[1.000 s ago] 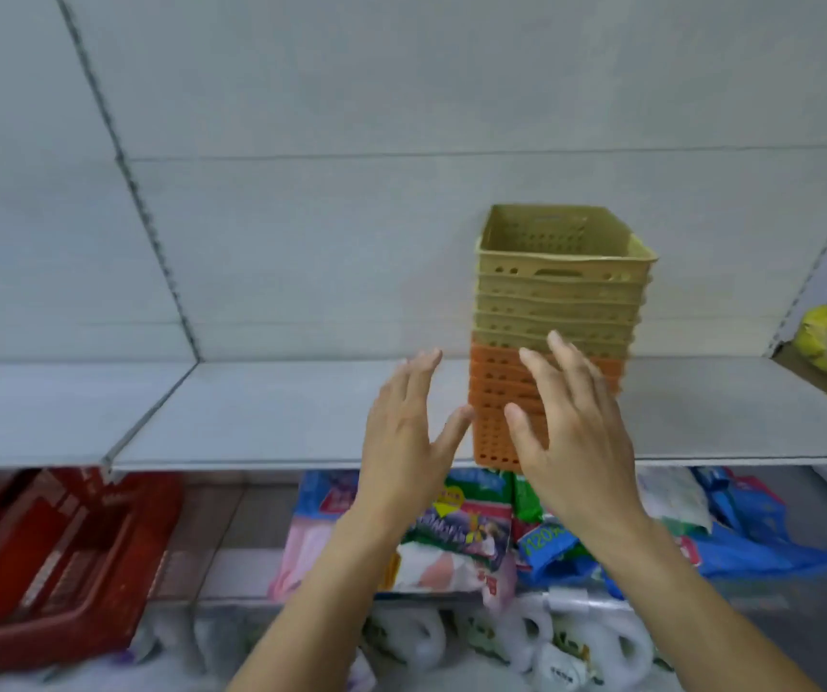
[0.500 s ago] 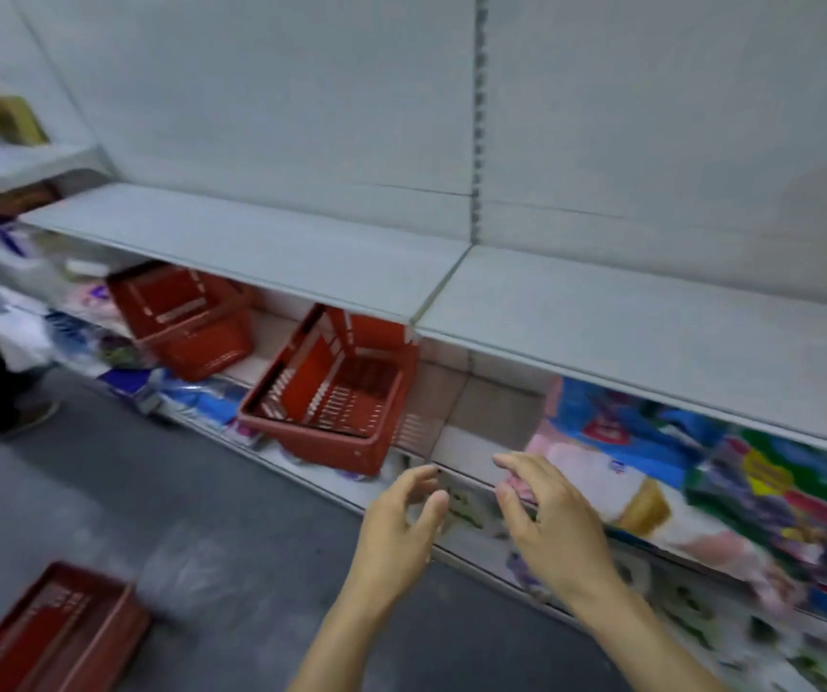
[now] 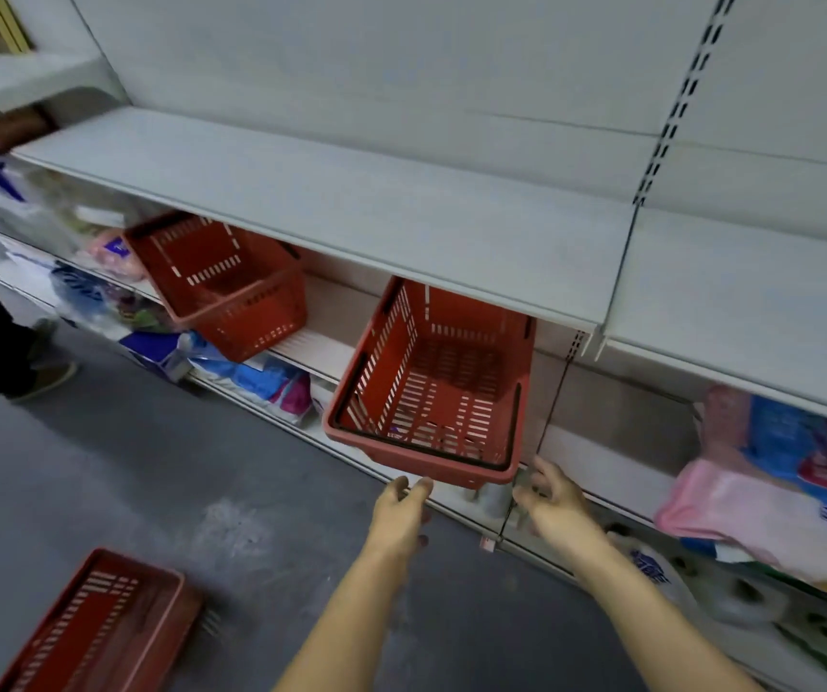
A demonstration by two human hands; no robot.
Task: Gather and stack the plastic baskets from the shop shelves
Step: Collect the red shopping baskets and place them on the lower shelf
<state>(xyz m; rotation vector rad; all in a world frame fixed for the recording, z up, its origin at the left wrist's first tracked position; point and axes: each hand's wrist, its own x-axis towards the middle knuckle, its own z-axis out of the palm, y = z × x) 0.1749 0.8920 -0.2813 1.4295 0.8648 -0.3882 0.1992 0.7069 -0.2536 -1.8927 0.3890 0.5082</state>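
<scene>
A red slotted plastic shopping basket [image 3: 433, 387] is sitting tilted on the lower grey metal shelf [image 3: 331, 349], its open mouth leaning out over the shelf's front edge toward the aisle. Both bare hands are reaching up to it from below. The left hand [image 3: 400, 509] is hovering just under the basket's near rim, fingertips [image 3: 419, 486] lying at or touching the underside of the front lip; its grip is loosely open, fingers half curled, with nothing in it. The right hand [image 3: 553, 501] is hanging just beside the basket's near right corner, slightly below and to the right of it, fingers spread and blurred, its grip open and holding nothing.

A second red slotted plastic basket [image 3: 224, 282] is resting farther left on the same shelf, also tipped forward, well apart from both hands. A third red plastic basket [image 3: 96, 626] is lying on the dark grey floor [image 3: 151, 467] at lower left. Packaged goods in blue and pink wrappers [image 3: 770, 486] are crowding the shelf to the right. The upper grey shelf [image 3: 401, 212] is overhanging the baskets.
</scene>
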